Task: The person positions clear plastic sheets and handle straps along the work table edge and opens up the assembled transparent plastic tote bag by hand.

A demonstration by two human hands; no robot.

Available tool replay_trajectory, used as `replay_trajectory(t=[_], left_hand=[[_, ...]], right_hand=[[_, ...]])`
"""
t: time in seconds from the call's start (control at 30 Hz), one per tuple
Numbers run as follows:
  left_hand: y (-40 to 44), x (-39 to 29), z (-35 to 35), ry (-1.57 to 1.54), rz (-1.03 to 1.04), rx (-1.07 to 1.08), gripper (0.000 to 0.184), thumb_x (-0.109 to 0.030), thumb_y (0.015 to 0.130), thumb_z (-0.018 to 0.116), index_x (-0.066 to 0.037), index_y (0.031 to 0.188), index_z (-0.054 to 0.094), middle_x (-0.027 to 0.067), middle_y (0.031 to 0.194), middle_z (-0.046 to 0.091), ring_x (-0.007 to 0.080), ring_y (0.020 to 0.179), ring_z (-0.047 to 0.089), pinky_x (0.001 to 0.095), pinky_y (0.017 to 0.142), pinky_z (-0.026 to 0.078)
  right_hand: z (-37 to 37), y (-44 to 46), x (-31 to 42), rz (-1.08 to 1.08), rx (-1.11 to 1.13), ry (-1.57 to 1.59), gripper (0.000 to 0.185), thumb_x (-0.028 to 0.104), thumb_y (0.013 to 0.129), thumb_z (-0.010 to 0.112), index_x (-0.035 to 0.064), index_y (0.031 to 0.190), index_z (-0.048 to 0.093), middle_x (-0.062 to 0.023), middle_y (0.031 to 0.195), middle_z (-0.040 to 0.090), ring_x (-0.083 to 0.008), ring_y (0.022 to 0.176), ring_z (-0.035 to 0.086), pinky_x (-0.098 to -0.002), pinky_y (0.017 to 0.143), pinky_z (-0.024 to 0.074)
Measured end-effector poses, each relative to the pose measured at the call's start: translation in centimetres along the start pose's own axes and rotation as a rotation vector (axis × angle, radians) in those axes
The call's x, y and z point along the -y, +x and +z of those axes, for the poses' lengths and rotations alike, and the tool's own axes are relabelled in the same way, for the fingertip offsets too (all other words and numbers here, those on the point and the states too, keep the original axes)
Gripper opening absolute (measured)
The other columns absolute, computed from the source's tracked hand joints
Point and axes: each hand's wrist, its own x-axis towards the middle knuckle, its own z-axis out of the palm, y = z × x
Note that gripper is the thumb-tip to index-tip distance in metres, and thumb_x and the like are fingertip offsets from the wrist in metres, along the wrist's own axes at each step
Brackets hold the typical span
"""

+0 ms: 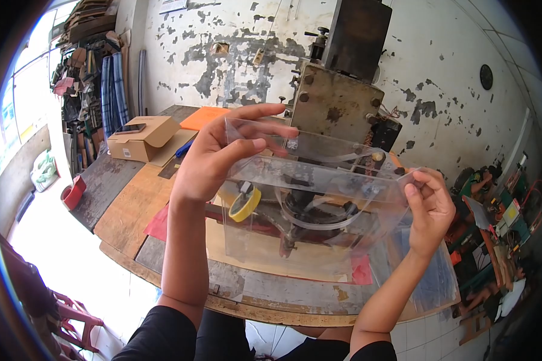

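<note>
A clear plastic bag [319, 174] with a curved strip like a handle is stretched between my hands above the worktable. My left hand [214, 150] is at its upper left corner, thumb in front and fingers stretched out behind the film; the exact contact is hard to see through it. At the upper right corner, my right hand [430, 207] pinches the edge between thumb and curled fingers. Through the film, a roll of yellow tape [245, 204] and dark machine parts show.
A heavy machine [337, 99] stands right behind the bag. On the wooden table [123, 219] are a cardboard box [141, 141] with a phone on top, an orange sheet [203, 118] and a red tape roll [73, 192]. Clear sheets [427, 280] lie at right. Another person [485, 177] is at far right.
</note>
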Motion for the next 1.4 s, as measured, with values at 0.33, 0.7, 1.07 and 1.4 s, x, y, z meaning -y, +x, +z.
replay_trajectory(t=[0.33, 0.7, 1.07, 1.4], left_hand=[[-0.08, 0.10, 0.42, -0.017, 0.008, -0.028, 0.055, -0.005, 0.090, 0.061, 0.007, 0.143, 0.049, 0.0224, 0.122, 0.070, 0.0267, 0.104, 0.070, 0.0377, 0.096, 0.054], [-0.10, 0.13, 0.16, -0.025, 0.002, 0.023, 0.051, -0.005, 0.092, 0.059, 0.007, 0.141, 0.050, 0.0226, 0.122, 0.069, 0.0280, 0.104, 0.071, 0.0386, 0.095, 0.054], [-0.01, 0.11, 0.07, 0.006, -0.005, 0.005, 0.044, -0.004, 0.094, 0.059, 0.006, 0.137, 0.053, 0.0231, 0.115, 0.071, 0.0280, 0.097, 0.072, 0.0386, 0.093, 0.055], [-0.23, -0.24, 0.63, -0.005, -0.094, -0.079, 0.034, -0.006, 0.098, 0.058, 0.003, 0.131, 0.060, 0.0151, 0.101, 0.073, 0.0211, 0.093, 0.072, 0.0326, 0.085, 0.057]], right_hand=[[-0.33, 0.01, -0.18, 0.022, -0.004, -0.002, 0.022, -0.009, 0.088, 0.069, -0.0061, 0.109, 0.067, -0.0113, 0.118, 0.065, -0.0151, 0.105, 0.063, -0.0276, 0.092, 0.0495], [-0.38, -0.03, -0.06, 0.034, -0.001, -0.007, 0.022, -0.008, 0.088, 0.069, -0.0066, 0.109, 0.067, -0.0113, 0.117, 0.065, -0.0140, 0.103, 0.063, -0.0262, 0.090, 0.0498], [-0.14, 0.04, 0.08, 0.036, 0.000, 0.000, 0.021, -0.009, 0.088, 0.069, -0.0071, 0.110, 0.066, -0.0115, 0.117, 0.065, -0.0152, 0.103, 0.064, -0.0267, 0.089, 0.0513], [-0.17, 0.03, 0.03, 0.022, 0.018, -0.007, 0.021, -0.008, 0.089, 0.068, -0.0069, 0.110, 0.066, -0.0116, 0.119, 0.063, -0.0159, 0.105, 0.063, -0.0274, 0.088, 0.0527]])
